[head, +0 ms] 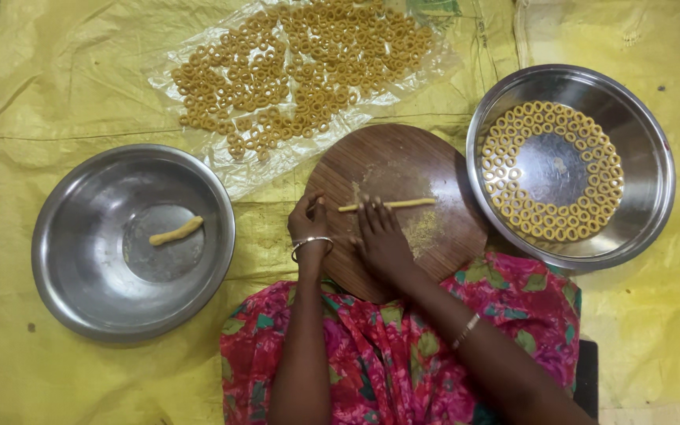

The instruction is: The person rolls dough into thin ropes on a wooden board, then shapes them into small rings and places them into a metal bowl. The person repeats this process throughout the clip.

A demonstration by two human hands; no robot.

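- A thin yellow dough rope (388, 205) lies across the round wooden board (442, 236).
- The right hand (382, 240) lies flat on the board, fingers stretched out and close together. Its fingertips press on the left part of the rope.
- The rest of the rope sticks out to the right, past the fingers.
- The left hand (309, 224) sits at the board's left edge, just beside the rope's left end. Its fingers are curled in, and I cannot tell if they pinch the end. It has a bangle on the wrist.
- Some yellow flour dust lies on the board near the rope.
- To the right, touching the board, is a steel bowl with dough rings (655, 142). The rings lie in a circle inside it.
- To the left, well apart, is another steel bowl (72, 244) with one short dough lump (175, 231) in it.
- Above the board, a clear plastic sheet (198, 55) holds many more small rings.
- Everything sits on a yellow floor cover (57, 94).
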